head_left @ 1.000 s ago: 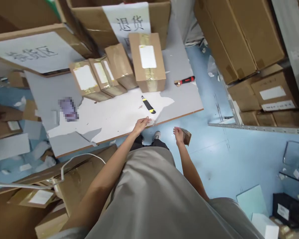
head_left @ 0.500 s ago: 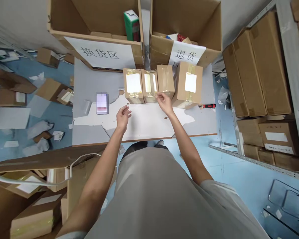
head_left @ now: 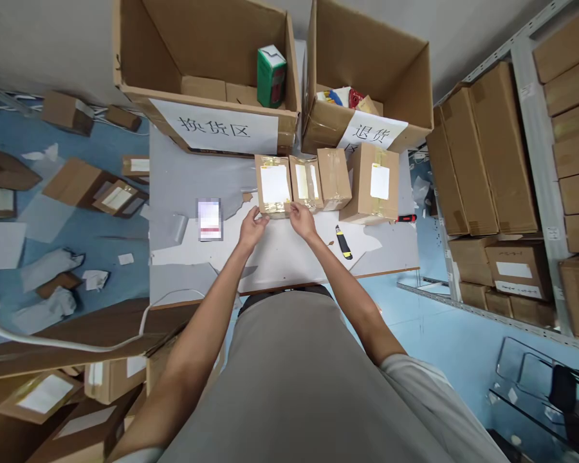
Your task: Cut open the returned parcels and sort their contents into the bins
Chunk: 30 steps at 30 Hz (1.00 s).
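Both hands have come in closer together since half a second back. Then the left hand (head_left: 252, 228) hung over the bare bench (head_left: 289, 251) and the right hand (head_left: 302, 222) touched a box further along. Now both are at the near edge of the first small box (head_left: 273, 186), the one at the left end of the row.

The left hand's fingers curl loosely at the box's near left corner. The right hand's fingers curl at its near right corner, just where the second small box (head_left: 305, 183) begins. Neither hand has closed around the box yet. It looks like the start of a pick-up. The next move would need both hands to squeeze the sides and draw the box toward the person, without dragging its neighbour along.

The box sits flat on the bench, taped shut, with a white label on top. The label is too small to read.

Behind the row stand 2 big open cartons. The left carton (head_left: 125, 71) has a paper sign (head_left: 215, 126) that reads 换货区. The right carton (head_left: 405, 71) has a sign (head_left: 377, 132) that shows 退货, with the rest hidden by a box. A yellow and black knife (head_left: 341, 242) lies near the right hand.
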### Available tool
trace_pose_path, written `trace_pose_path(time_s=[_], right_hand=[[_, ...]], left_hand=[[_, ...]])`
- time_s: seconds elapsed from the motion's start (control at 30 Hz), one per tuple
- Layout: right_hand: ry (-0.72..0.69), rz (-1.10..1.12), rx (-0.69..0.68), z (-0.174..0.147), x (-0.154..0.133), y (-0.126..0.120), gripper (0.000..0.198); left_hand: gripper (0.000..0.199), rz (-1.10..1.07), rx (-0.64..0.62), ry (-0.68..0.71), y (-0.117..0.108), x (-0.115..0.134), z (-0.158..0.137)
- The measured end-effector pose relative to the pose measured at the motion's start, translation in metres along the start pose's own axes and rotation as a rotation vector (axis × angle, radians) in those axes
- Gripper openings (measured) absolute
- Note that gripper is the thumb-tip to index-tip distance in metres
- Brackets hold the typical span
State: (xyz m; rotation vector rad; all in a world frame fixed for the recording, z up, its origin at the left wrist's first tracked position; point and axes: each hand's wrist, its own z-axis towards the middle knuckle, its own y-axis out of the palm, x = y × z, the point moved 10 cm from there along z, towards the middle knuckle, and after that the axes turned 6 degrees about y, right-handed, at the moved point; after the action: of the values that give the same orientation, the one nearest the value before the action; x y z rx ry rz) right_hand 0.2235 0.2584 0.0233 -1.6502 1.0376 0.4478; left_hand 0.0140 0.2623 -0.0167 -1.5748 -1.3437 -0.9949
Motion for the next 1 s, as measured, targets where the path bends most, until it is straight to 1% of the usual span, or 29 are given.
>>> trace_pose_path(time_s=[0.07,0.17,0.23,0.3,0.33,0.4,0.47,0.5,0.53,0.57,0.6,0.67,0.77,0.83,0.9,0.97,1.0], right_hand=[[-0.014,0.045,-0.013,-0.024,0.010,0.007,0.036],[-0.040,0.023,-0.141,-0.059,0.022,0.021,0.042],[-0.082,-0.061,-0.206,-0.062,0.020,0.022,0.047],[-0.167,-0.148,-0.188,-0.041,0.003,0.012,0.052],[-0.223,-0.169,-0.153,-0.022,-0.010,0.005,0.055],[-0.318,-0.209,-0.132,0.021,-0.038,0.001,0.060],[-0.328,-0.258,-0.162,0.060,-0.056,0.008,0.063],[-0.321,-0.296,-0.200,0.072,-0.061,0.015,0.064],[-0.313,-0.336,-0.230,0.078,-0.063,0.021,0.064],[-0.311,-0.372,-0.254,0.077,-0.063,0.026,0.063],[-0.319,-0.400,-0.264,0.069,-0.062,0.030,0.062],[-0.361,-0.403,-0.264,0.037,-0.057,0.030,0.059],[-0.399,-0.281,-0.291,-0.039,-0.034,0.021,0.060],[-0.348,-0.180,-0.299,-0.091,-0.007,0.011,0.061],[-0.255,-0.086,-0.280,-0.133,0.025,-0.001,0.060],[-0.153,0.006,-0.255,-0.163,0.058,-0.010,0.059],[-0.100,0.055,-0.239,-0.172,0.074,-0.014,0.059]], left_hand=[[0.076,0.043,0.051,-0.040,-0.014,-0.009,-0.016],[0.082,0.059,0.117,-0.087,-0.036,-0.029,-0.055],[0.083,0.019,0.138,-0.137,-0.044,-0.045,-0.085],[0.084,-0.037,0.139,-0.223,-0.043,-0.063,-0.113],[0.084,-0.061,0.132,-0.262,-0.040,-0.071,-0.124],[0.082,-0.092,0.112,-0.306,-0.029,-0.079,-0.136],[0.077,-0.110,0.092,-0.305,-0.016,-0.081,-0.139],[0.074,-0.118,0.087,-0.303,-0.011,-0.081,-0.139],[0.072,-0.125,0.086,-0.301,-0.008,-0.081,-0.138],[0.069,-0.131,0.092,-0.300,-0.007,-0.082,-0.138],[0.066,-0.135,0.103,-0.301,-0.008,-0.083,-0.140],[0.059,-0.140,0.145,-0.310,-0.016,-0.089,-0.148],[0.057,-0.134,0.237,-0.342,-0.040,-0.101,-0.172],[0.061,-0.121,0.299,-0.354,-0.057,-0.108,-0.188],[0.067,-0.106,0.335,-0.343,-0.069,-0.110,-0.197],[0.070,-0.092,0.341,-0.314,-0.073,-0.107,-0.197],[0.069,-0.091,0.327,-0.297,-0.071,-0.104,-0.195]])
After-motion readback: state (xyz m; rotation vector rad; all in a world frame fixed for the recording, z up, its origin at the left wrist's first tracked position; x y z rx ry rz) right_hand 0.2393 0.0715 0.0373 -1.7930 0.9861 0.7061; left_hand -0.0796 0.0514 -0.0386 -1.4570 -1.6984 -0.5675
